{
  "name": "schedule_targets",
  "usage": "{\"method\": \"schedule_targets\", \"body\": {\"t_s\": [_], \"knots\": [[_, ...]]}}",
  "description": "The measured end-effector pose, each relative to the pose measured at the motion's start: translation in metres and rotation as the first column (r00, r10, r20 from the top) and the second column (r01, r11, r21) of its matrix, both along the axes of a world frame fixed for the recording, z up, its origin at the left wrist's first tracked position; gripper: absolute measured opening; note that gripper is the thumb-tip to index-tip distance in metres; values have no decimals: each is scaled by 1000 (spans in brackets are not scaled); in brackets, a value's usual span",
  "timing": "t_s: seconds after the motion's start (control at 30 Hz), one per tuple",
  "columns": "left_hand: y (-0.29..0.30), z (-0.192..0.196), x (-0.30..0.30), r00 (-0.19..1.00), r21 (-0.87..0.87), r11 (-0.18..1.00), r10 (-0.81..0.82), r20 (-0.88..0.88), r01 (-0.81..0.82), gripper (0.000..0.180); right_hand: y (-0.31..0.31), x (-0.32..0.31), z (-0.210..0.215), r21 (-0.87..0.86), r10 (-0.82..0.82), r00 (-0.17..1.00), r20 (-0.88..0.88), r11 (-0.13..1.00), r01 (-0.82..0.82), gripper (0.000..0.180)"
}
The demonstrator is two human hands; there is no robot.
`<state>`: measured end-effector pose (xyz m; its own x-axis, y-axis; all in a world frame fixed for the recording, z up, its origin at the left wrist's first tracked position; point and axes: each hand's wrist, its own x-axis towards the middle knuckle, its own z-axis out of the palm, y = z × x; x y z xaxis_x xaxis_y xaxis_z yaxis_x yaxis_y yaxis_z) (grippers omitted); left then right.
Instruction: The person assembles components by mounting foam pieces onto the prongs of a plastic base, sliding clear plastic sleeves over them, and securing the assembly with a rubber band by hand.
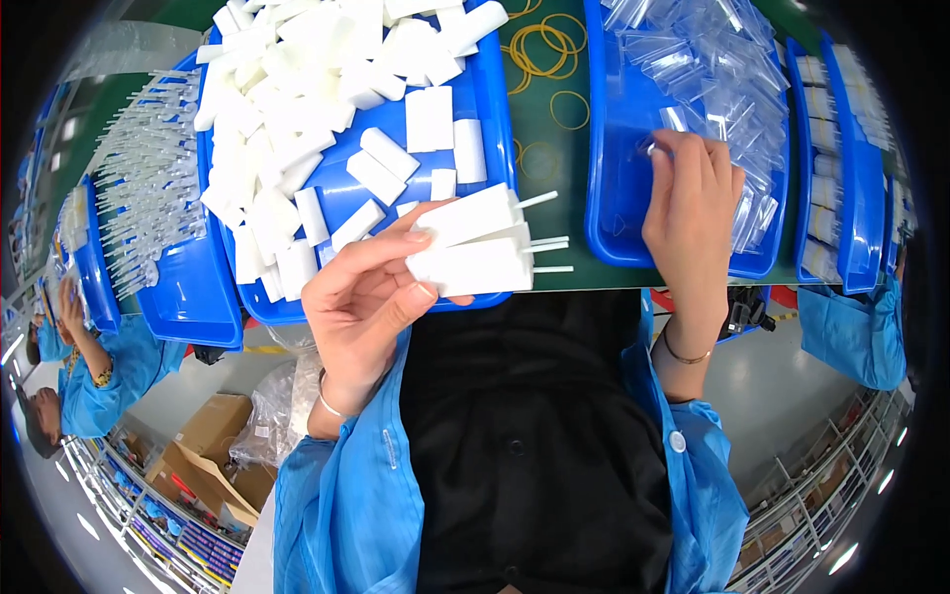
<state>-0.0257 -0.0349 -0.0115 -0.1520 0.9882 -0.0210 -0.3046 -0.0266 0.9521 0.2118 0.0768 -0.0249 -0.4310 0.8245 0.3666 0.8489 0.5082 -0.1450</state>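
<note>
My left hand [358,292] is closed round a few white foam blocks [473,262], held fanned together between thumb and fingers. Thin white sticks [550,244] poke out of their right ends. Over the blue tray [597,203] on the right, my right hand [693,213] has its fingers bent and pinched together. Clear plastic sleeves [703,69] lie heaped in that tray, just beyond and beside the fingertips. Whatever the pinch may hold is too small and see-through to make out.
A large blue tray [500,139] heaped with loose white foam blocks [277,119] stands left of centre. Farther left are many thin white sticks [148,178] by another blue tray [193,297]. Yellow rubber bands [544,49] lie on the green table. A co-worker [109,376] sits at far left.
</note>
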Motion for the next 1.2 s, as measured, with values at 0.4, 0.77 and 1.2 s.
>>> {"method": "schedule_targets", "body": {"t_s": [0.4,0.77,1.2], "knots": [[-7,1,-1,982,-31,999,-3,190,9,28,-27,-8,32,-385,-183,451,-873,828,-409,23],[-4,0,2,989,-6,1000,-7,145,8,27,-44,-19,10,-286,-288,90,-953,769,-572,27],[-4,0,1,987,-13,1000,-16,160,18,27,-42,-27,18,-257,-129,391,-912,920,-297,53]]}}
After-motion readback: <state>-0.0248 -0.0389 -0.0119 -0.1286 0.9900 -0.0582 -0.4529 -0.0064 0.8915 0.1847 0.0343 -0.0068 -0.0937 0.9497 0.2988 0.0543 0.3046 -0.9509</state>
